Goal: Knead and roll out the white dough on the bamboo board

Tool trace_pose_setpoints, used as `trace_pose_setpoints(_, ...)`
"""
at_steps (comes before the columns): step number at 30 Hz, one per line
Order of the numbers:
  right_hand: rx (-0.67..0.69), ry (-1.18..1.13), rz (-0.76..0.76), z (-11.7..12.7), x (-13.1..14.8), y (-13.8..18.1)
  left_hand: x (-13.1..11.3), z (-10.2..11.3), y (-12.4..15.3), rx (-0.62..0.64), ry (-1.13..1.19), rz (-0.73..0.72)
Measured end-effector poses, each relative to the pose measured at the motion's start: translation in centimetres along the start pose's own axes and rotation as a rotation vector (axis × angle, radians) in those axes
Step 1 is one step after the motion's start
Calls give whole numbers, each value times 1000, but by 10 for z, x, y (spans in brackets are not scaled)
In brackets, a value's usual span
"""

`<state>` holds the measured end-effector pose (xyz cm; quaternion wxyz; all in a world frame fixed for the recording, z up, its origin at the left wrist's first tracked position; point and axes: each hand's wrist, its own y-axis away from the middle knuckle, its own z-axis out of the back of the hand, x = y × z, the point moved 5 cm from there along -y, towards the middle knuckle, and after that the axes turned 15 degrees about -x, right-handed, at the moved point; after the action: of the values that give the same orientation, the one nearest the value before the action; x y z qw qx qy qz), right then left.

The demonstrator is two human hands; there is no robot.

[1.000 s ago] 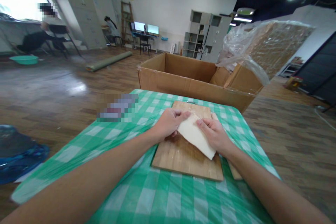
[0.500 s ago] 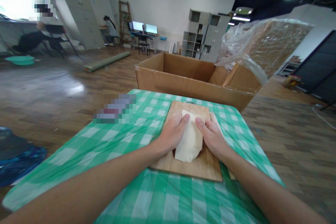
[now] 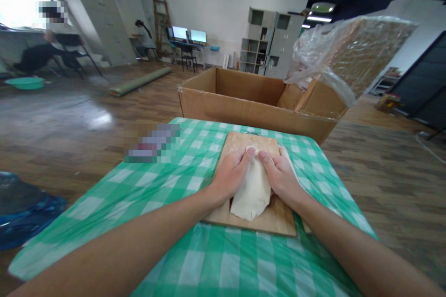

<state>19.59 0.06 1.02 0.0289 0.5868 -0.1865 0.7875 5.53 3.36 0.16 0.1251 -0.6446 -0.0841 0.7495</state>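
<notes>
A pale, smooth lump of dough [image 3: 251,197] lies lengthwise over a wooden cutting board [image 3: 284,222]. My left hand [image 3: 232,171] grips its left side, thumb on top near the far end. From the right, my right hand [image 3: 280,174] holds the other side, its thumb close to the left one. Both hands are closed around the dough, and most of their fingers are hidden beneath or behind it. Along the board's right edge, partly behind my right hand, shows a pale, stick-like thing [image 3: 284,151] that I cannot identify for certain.
A green-and-white checked cloth [image 3: 195,260] covers the table. Past its far edge stands a large open cardboard box [image 3: 251,106] with plastic wrap [image 3: 320,55]. A blurred-out item [image 3: 153,144] lies at the table's left. Two people sit farther back, by the window and the wall.
My thumbs have come closer together at the dough's far end, which is now folded or pressed in under them. The near end reaches slightly closer to me.
</notes>
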Motion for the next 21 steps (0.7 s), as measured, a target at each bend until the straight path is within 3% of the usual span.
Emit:
trace_pose_setpoints(3, -4, -4, 43, -1, 4, 1, 0, 0, -1, -33, -47, -10)
trace_pose_setpoints(6, -9, -38, -69, -1, -3, 3, -2, 2, -2, -70, -75, -37)
trace_pose_setpoints(9, 83, -66, -153, -4, -7, 7, -5, 8, -4, -143, -57, -50)
trace_pose_setpoints(11, 128, -42, -118, -5, -4, 7, -5, 12, -6, -177, -22, -41)
trace_pose_setpoints(17, 21, 11, -18, 2, 4, 4, 4, 3, -7, -37, 118, 85)
trace_pose_setpoints(21, -34, -41, -68, 4, -1, 5, 3, 4, -3, -71, 16, 45)
